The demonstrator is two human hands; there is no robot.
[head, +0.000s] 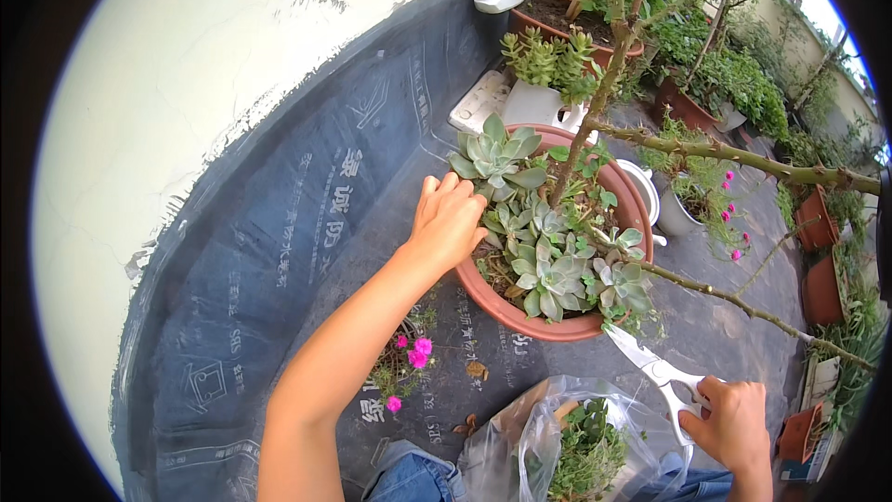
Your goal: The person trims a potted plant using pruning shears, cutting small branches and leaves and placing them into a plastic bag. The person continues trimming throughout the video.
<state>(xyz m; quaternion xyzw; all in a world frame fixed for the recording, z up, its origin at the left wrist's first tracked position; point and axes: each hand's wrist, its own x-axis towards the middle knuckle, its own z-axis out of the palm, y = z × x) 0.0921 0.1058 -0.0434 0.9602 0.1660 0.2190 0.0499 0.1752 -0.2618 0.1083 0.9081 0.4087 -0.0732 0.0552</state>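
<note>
A round terracotta-coloured pot [481,296] holds grey-green rosette succulents [550,279], small clover-like leaves and a thorny stem [592,111]. At the pot's left rim is my left hand [451,219], its fingers curled against the plants under the largest rosette [498,153]; whether they pinch anything is hidden. My right hand [732,418] holds white-handled scissors [658,369] at the lower right, their pointed blades close to the pot's lower rim. Below the pot, a clear plastic bag [498,432] contains cut green plants [589,453].
Thorny branches [739,157] reach rightward over the pot. A small pink-flowered plant [418,355] stands near my left forearm. White pots [676,213], a cut white jug [533,104] and a wall [174,63] surround the area; more planters [819,219] line the right.
</note>
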